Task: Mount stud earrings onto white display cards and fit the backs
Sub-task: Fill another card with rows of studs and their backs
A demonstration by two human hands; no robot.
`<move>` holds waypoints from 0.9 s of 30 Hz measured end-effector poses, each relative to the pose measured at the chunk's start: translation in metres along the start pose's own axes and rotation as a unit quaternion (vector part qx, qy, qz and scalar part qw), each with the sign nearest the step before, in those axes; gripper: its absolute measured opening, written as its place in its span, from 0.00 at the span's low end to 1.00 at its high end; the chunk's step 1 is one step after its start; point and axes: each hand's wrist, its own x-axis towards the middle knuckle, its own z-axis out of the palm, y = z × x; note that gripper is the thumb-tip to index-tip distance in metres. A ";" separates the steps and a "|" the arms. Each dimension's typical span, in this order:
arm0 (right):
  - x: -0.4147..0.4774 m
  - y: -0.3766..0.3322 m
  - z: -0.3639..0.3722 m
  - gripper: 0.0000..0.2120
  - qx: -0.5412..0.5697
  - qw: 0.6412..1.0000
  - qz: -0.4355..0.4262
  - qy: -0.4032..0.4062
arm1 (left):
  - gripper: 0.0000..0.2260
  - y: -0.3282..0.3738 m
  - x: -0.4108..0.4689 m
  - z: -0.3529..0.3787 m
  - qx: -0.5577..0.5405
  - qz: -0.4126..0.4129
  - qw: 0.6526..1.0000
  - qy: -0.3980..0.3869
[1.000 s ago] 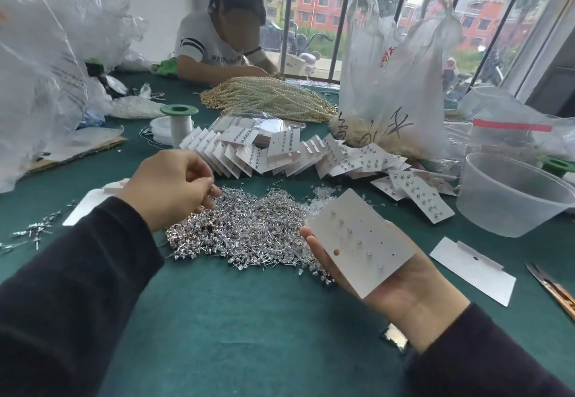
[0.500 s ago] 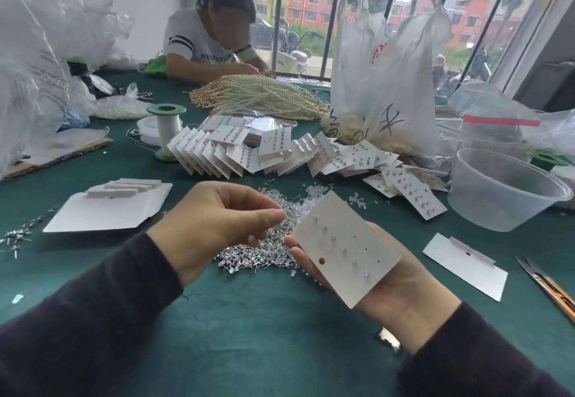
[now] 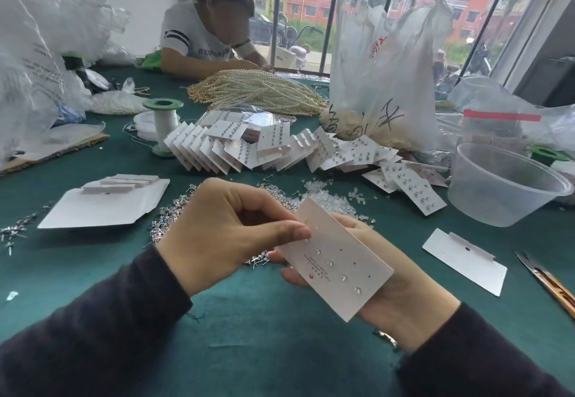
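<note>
The right hand (image 3: 395, 291) holds the white display card (image 3: 339, 259) face up above the green tabletop (image 3: 249, 334), its grip cradling the card from beneath with fingertips (image 3: 281, 258) showing past the lower left edge. Four mounted studs (image 3: 343, 277) sit in a slanted row on the card, with bare holes beside them. A second ago the left hand (image 3: 227, 235) was down on the pile of loose stud earrings (image 3: 169, 225), well apart from the card; half a second ago it was lifting toward it. Now its thumb and forefinger meet in a narrow pinch at the card's upper left part, touching it. Whether a stud is in that grip cannot be told, since the fingertips hide it. The card has also swung closer to the camera and lies flatter than before. Behind the hands lie clear backs (image 3: 326, 202), a fanned row of finished cards (image 3: 242, 147), a plastic tub (image 3: 504, 185) and one blank card (image 3: 465, 261), all where they were.
</note>
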 end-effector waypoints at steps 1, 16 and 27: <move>0.002 0.001 -0.001 0.09 0.007 1.000 -0.001 0.006 | 0.09 0.001 0.000 0.000 0.006 0.004 1.000 0.000; -0.003 -0.004 0.012 0.09 -0.017 0.999 -0.026 0.032 | 0.12 0.003 0.000 0.000 0.074 0.003 0.997 0.022; -0.003 -0.002 0.017 0.07 -0.243 0.944 -0.180 0.131 | 0.12 0.000 0.001 -0.003 0.062 -0.014 0.998 -0.012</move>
